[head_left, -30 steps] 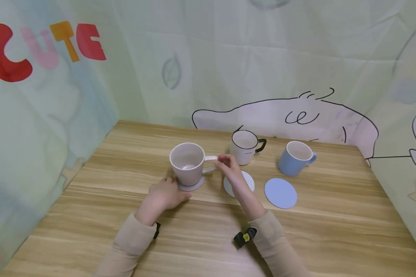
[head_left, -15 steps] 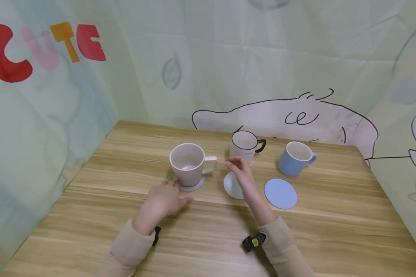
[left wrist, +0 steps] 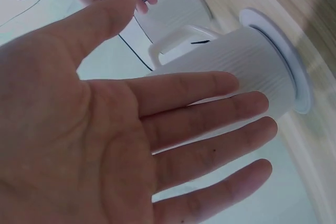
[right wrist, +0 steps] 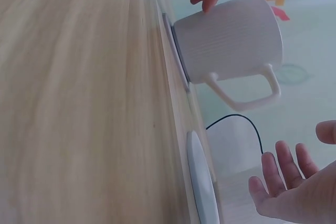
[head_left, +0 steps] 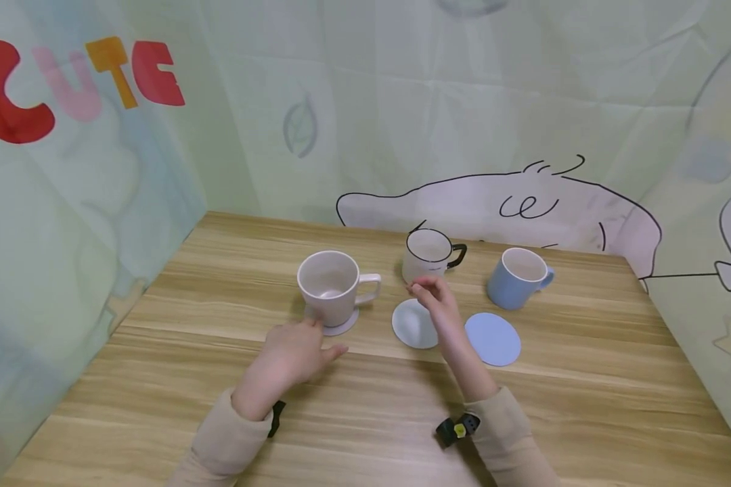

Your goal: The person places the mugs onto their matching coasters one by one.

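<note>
In the head view the pale mug [head_left: 330, 292] stands upright on a lilac coaster [head_left: 344, 327]. The left hand [head_left: 291, 348] is at its 7 o'clock, fingers extended beside it (whether they touch, I can't tell). At its 3 o'clock the right hand [head_left: 435, 299] holds nothing, near the white coaster [head_left: 409, 325].

Left wrist view: that hand's fingers lie straight, partly covering the mug toward 2 o'clock.

Right wrist view: the right hand's fingers bend loosely at 4 o'clock.
</note>
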Available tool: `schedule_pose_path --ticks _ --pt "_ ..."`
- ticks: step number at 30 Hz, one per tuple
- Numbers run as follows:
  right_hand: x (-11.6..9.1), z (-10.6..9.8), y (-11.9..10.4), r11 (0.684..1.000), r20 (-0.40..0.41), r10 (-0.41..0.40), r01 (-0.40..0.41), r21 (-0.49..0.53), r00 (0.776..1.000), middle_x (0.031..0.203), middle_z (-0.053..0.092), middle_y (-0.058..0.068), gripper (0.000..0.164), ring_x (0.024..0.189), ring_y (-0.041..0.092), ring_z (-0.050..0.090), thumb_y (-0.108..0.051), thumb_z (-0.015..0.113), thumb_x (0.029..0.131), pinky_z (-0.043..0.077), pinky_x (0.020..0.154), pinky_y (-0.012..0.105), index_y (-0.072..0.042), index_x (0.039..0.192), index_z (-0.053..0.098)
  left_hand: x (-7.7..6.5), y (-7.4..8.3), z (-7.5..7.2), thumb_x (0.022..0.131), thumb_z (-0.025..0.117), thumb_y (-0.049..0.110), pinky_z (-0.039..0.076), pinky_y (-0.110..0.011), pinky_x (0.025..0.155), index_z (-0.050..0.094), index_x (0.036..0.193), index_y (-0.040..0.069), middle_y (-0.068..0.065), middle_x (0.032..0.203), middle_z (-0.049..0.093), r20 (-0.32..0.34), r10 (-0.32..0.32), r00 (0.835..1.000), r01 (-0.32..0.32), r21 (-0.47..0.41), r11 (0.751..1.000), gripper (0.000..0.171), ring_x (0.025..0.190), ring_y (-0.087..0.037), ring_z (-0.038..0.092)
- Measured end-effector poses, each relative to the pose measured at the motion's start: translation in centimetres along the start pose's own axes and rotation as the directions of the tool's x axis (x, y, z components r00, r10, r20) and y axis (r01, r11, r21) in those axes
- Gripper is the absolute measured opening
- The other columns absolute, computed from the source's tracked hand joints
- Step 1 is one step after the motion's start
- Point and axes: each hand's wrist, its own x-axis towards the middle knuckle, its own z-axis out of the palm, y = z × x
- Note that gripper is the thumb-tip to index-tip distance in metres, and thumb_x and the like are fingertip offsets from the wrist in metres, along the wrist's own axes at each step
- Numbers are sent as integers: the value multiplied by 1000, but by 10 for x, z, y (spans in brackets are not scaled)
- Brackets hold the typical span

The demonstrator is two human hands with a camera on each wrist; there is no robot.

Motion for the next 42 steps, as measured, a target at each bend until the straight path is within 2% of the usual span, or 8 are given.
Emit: schedule_pose_path --ticks 6,10,15,19,22,28,36,42 --pt "0 -10 -3 999 -23 35 -34 31 999 103 66 3 22 102 14 62 -12 53 96 42 105 38 0 114 53 1 9 3 91 58 49 54 -48 78 56 126 -5 -16 120 64 -79 74 994 -73 8 997 64 101 -34 66" --pt "-1 -17 -5 997 -41 36 -33 67 999 96 65 -3 22 100 12 62 -11 51 96 39 108 43 0 114 53 3 15 7 89 62 47 54 -45 72 61 117 -1 -12 103 66 -166 124 978 -122 20 992 55 91 -30 67" --pt "-1 -24 -7 995 -66 24 -18 97 998 88 64 -9 20 92 5 63 -9 49 96 40 106 42 0 113 53 6 21 11 88 64 45 53 -44 65 62 113 4 -10 96 67 -237 154 959 -154 21 988 48 84 -27 67" --pt "-2 -28 -9 994 -77 15 -7 113 997 87 64 -9 21 91 5 63 -9 50 96 41 104 38 2 114 52 8 26 10 89 64 43 52 -42 61 63 109 6 -8 93 65 -280 178 943 -184 5 983 42 77 -25 66" --pt "-1 -29 -11 993 -77 12 -3 116 997 87 64 -8 24 92 7 62 -10 50 96 40 106 41 4 116 52 11 31 11 89 64 42 53 -41 63 63 111 6 -8 95 66 -309 188 932 -201 -9 980 43 80 -25 66" --pt "2 -32 -15 992 -84 14 -3 128 996 86 64 -8 20 90 7 62 -11 49 97 37 109 47 1 112 52 20 39 14 89 65 40 55 -44 75 57 130 5 -12 116 66 -334 197 922 -228 -55 972 55 97 -28 67" --pt "5 -35 -14 992 -73 31 -22 126 997 86 64 -9 18 90 7 62 -12 49 97 42 102 38 -1 111 53 32 52 20 88 65 42 55 -44 82 60 121 2 -13 121 65 -351 224 909 -272 -92 958 52 105 -29 65" --pt "6 -37 -13 992 -85 26 -15 123 996 84 65 -9 18 89 7 63 -12 48 98 44 100 38 -1 111 53 39 61 25 88 65 43 54 -43 86 58 127 4 -12 126 63 -361 219 907 -273 -105 956 55 113 -28 62"
